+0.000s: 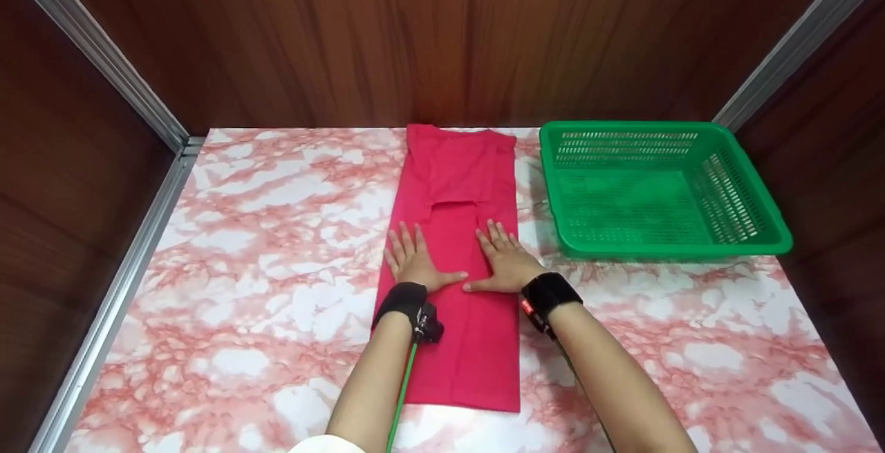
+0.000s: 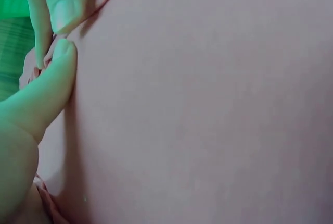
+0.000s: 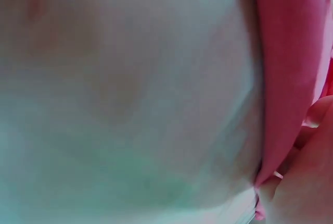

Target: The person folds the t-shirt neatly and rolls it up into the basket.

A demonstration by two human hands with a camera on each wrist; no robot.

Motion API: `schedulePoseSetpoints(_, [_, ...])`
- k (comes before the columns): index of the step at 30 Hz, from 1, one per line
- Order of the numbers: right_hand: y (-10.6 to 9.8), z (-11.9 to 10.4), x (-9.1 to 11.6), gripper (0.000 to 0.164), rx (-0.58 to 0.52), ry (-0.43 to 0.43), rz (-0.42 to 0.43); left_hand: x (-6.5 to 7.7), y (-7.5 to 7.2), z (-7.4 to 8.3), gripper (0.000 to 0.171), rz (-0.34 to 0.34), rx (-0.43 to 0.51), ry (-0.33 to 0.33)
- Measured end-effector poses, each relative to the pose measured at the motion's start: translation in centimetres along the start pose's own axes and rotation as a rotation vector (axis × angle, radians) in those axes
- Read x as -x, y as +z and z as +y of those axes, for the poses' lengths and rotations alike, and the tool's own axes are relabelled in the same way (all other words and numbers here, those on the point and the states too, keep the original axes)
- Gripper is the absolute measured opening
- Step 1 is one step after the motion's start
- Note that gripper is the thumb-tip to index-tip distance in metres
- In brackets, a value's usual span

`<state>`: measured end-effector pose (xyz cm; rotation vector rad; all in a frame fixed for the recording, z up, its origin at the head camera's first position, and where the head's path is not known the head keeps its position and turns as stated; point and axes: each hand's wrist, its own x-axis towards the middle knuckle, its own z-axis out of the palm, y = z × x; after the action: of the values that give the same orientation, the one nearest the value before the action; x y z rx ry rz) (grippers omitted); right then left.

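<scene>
A folded pinkish-red garment (image 1: 453, 342) lies lengthwise on the table, its far end at the back wall. A flap of its cloth (image 1: 460, 169) lies across the far part, above a short dark opening. Both hands rest on the middle of the garment with fingers spread: the left hand (image 1: 415, 263) on its left side, the right hand (image 1: 508, 266) on its right. Their thumbs point toward each other, slightly apart. In the left wrist view, the thumb (image 2: 57, 78) and fingers show beside pale-looking cloth (image 2: 197, 104). Blurred in the right wrist view, pink cloth (image 3: 286, 67) hangs beside the fingers.
A green plastic basket (image 1: 563, 232) with slotted sides stands at the right rear, close to the garment; nothing shows inside it. The red-and-white marbled tabletop (image 1: 242, 287) is bounded by brown wood-grain panels (image 1: 380, 38) at the back and sides, with metal corner rails (image 1: 104, 45).
</scene>
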<state>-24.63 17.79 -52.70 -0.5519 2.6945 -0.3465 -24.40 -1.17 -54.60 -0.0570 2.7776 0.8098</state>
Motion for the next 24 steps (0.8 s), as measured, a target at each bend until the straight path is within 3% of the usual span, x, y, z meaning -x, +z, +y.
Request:
schedulePoseSetpoints(8, [-0.5, 1.1, -0.2, 0.113, -0.046, -0.040, -0.008, 0.2, 0.5, 1.1, 0.130, 0.016, 0.008, -0.049])
schedulePoseSetpoints(24, [-0.8, 2.4, -0.5, 0.112, -0.091, -0.081, 0.022, -0.1, 1.3, 1.7, 0.130, 0.057, 0.038, -0.070])
